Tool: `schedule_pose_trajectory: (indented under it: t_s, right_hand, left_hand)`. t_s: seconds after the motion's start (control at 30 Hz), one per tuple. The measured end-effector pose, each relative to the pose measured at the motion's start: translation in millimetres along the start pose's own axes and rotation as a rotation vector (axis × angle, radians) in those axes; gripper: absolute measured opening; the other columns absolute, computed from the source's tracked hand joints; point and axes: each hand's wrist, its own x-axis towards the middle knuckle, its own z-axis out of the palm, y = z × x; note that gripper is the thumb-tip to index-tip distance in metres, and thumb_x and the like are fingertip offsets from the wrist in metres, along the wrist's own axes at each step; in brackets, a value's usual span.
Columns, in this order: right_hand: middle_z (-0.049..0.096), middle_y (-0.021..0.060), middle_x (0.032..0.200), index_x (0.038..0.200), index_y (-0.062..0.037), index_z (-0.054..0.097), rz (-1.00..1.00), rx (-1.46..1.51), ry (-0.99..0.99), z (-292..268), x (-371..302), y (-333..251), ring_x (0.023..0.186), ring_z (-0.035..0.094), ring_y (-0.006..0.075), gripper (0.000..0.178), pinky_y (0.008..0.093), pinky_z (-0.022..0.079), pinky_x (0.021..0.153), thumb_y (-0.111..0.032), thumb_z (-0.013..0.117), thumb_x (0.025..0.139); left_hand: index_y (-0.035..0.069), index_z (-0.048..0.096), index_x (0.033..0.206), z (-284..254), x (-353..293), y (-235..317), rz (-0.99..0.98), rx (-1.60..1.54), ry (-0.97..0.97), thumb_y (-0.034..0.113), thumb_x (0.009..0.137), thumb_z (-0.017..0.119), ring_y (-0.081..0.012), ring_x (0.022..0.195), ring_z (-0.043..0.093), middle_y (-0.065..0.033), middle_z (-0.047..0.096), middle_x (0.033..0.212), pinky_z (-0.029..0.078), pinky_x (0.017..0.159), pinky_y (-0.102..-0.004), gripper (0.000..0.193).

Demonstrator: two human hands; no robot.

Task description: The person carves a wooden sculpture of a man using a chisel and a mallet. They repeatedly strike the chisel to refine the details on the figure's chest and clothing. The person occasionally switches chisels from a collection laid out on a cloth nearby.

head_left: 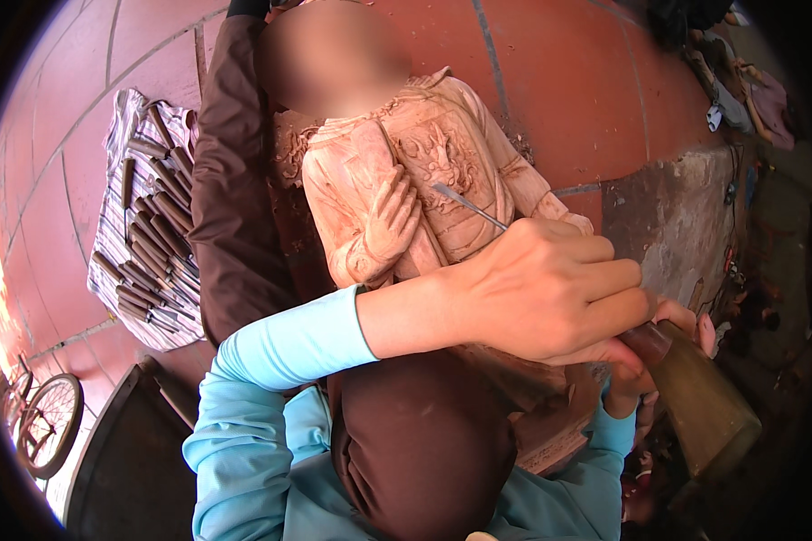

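A carved wooden figure in a robe lies before me, a raised dragon-like relief on its chest. My left hand is closed around a chisel; its thin metal blade slants up and left, with the tip at the relief. The fist hides the chisel's handle. Partly behind it, my right hand is closed on the dark narrow end of a wooden mallet. The mallet's pale, wider end points down and right. The figure's lower part is largely covered by my arms and knee.
Several wooden-handled carving tools lie on a striped cloth at the left. My brown-trousered leg stretches along the figure's left side. Red floor tiles surround it. A worn slab stands at the right, and a bicycle wheel at lower left.
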Motion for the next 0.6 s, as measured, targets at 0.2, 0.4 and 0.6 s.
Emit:
schedule_pose_trajectory:
  t_s: [0.2,0.4,0.6]
  right_hand:
    - [0.053,0.0149,0.085,0.139,-0.0019,0.022,-0.161,0.076,-0.087,-1.3,20.2,-12.7,0.072,0.054,0.0239,0.068,0.0393,0.048,0.066,0.016,0.056,0.083]
    - [0.054,0.0143,0.085,0.136,0.0019,0.022,-0.283,-0.523,-0.119,3.2,23.9,-17.8,0.072,0.054,0.0225,0.064,0.0363,0.048,0.067,0.014,0.056,0.083]
    - [0.055,0.0143,0.085,0.133,0.0013,0.023,-0.29,-0.217,-0.157,-3.8,31.5,-12.5,0.07,0.054,0.0208,0.062,0.033,0.048,0.068,0.013,0.058,0.083]
  left_hand:
    - [0.009,0.065,0.088,-1.8,-3.0,1.5,0.003,-0.021,0.052,0.046,0.071,0.07,-0.012,0.051,0.047,0.0015,0.046,0.066,0.032,0.041,-0.0253,0.041]
    - [0.009,0.065,0.085,-6.6,-5.1,-0.8,0.025,-0.123,0.201,0.048,0.07,0.071,-0.0108,0.049,0.045,0.0029,0.047,0.064,0.03,0.04,-0.0249,0.042]
    - [0.009,0.065,0.085,-8.3,-6.4,-0.4,0.045,-0.099,0.174,0.048,0.07,0.071,-0.0113,0.048,0.045,0.0028,0.046,0.063,0.03,0.04,-0.0252,0.042]
